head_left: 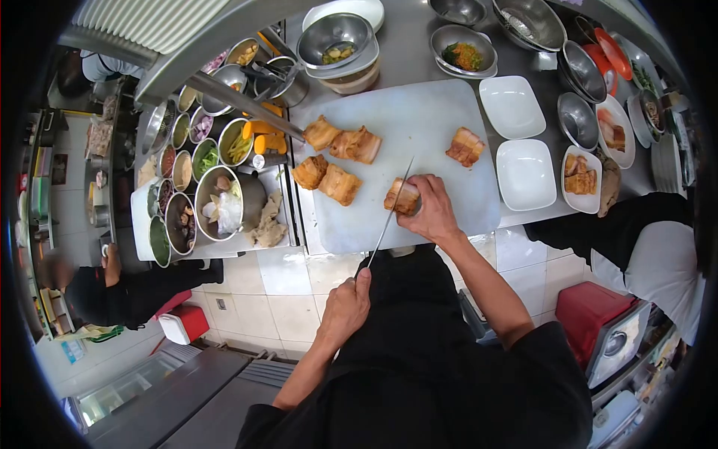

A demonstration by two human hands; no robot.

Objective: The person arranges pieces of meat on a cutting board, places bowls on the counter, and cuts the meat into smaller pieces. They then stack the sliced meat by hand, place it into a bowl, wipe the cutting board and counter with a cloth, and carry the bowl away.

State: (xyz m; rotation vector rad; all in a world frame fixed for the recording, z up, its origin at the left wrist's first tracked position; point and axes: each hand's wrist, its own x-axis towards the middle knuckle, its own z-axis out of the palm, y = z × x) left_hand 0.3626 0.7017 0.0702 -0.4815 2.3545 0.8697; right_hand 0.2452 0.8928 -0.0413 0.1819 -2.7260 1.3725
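My left hand (345, 308) is closed around the handle of a knife (390, 216), whose long thin blade points away from me. The blade lies across a browned piece of pork belly (400, 196) on the white cutting board (419, 112). My right hand (432, 209) pinches that piece from its right side, fingers close beside the blade. Another pork belly piece (465, 147) sits alone on the board's right. Several more chunks lie at the left, among them a pork belly block (340, 185) and a pork belly block farther back (356, 144).
Two square white plates (512, 107) stand right of the board, near a dish of sliced pork (580, 178). Metal tubs of ingredients (228, 202) crowd the left. Behind the board are steel bowls (335, 41). Another person (97, 288) is at the far left; a person's sleeve (651, 254) shows at right.
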